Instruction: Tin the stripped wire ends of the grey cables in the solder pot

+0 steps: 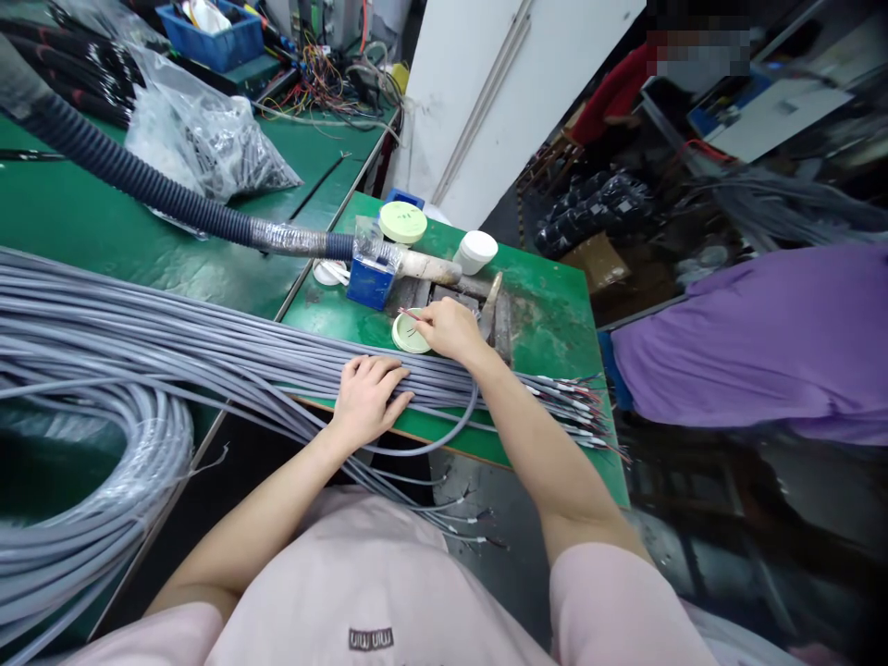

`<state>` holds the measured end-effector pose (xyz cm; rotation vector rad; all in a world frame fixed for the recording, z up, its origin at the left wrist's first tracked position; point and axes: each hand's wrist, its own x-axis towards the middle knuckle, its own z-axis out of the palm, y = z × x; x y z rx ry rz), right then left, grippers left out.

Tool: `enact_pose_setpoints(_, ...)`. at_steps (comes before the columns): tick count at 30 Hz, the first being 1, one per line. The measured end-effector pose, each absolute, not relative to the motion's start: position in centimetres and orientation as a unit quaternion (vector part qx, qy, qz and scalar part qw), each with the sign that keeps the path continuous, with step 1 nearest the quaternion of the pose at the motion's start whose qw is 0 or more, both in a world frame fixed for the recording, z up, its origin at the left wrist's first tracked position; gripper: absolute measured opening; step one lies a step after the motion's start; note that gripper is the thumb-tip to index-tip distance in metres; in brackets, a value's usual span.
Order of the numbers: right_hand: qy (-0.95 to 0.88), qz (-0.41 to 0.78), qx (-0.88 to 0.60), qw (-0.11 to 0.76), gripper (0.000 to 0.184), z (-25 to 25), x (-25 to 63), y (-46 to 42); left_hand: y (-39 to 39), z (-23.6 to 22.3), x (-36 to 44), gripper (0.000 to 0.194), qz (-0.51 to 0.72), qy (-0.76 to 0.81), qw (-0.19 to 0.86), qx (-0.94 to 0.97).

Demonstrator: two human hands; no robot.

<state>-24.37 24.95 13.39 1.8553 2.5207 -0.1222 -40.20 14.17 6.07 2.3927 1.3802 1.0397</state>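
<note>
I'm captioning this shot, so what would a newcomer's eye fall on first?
Probably the grey cables, sweeping in from the left beneath the left hand, and the dark ribbed hose at the upper left. Then perhaps the purple clothing at the far right and, near the centre, the right hand pinching reddish wires over a pale dish.

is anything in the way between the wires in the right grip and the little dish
Nothing visible. The right grip has the wires at the dish, overlapping its far side in this view. The cables lie on the dish's near side, not between. Whether the wires touch it, I can't tell.
</note>
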Motion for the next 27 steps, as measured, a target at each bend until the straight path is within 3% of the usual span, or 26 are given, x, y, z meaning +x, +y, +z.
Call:
enact_pose_setpoints(4,0.81,-0.028,0.586,-0.003,0.026,13.8,-24.0,24.9,14.1,6.0,-40.2,0.031,0.359,0.462,0.083,0.807)
enact_pose_setpoints(13,0.707,-0.03,0.687,-0.165,0.03,15.2,-18.0,26.4,14.2,5.8,-40.1,0.03,0.359,0.464,0.078,0.806)
enact_pose_setpoints(27,0.636,-0.029,0.77,-0.046,0.027,11.6,-15.9,28.9,14.3,5.9,-39.9,0.03,0.369,0.463,0.077,0.802)
